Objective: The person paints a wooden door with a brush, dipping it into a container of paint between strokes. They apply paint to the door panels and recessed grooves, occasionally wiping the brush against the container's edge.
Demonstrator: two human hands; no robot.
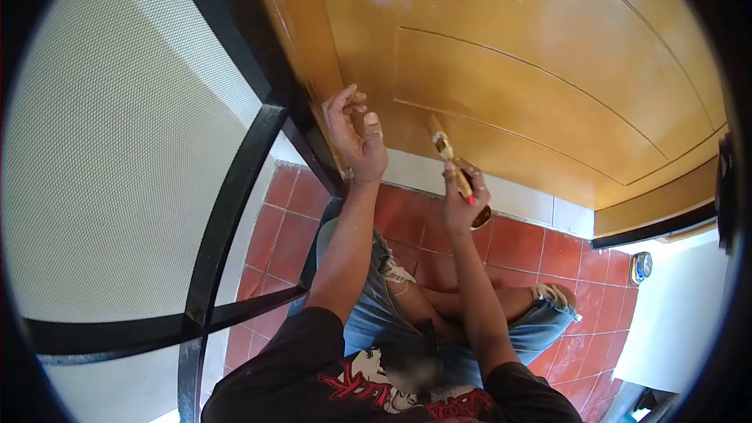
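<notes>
Paintbrush: the paintbrush was slim, with a yellowish handle, a red end toward the wrist, and a pale and dark brown patch near its head; it was in front of the lower part of the door, head toward the wood, and whether the tip touched could not be told.
Right hand: the right hand had its grip pinching the handle between thumb and fingers.
Left hand: the left hand was raised near the door's left side, its grip spread, thumb apart from loosely curled fingers.
Door: the door was glossy orange-brown wood, with a soft bright reflection high up and thin grooves that drew a curved panel.
Below the right hand: a brown round object showed in part, too hidden to name.
Floor: the red tile floor met a white tile strip under the door; a small round container stood at far right.
Left side: a mesh screen was set in a black frame.
</notes>
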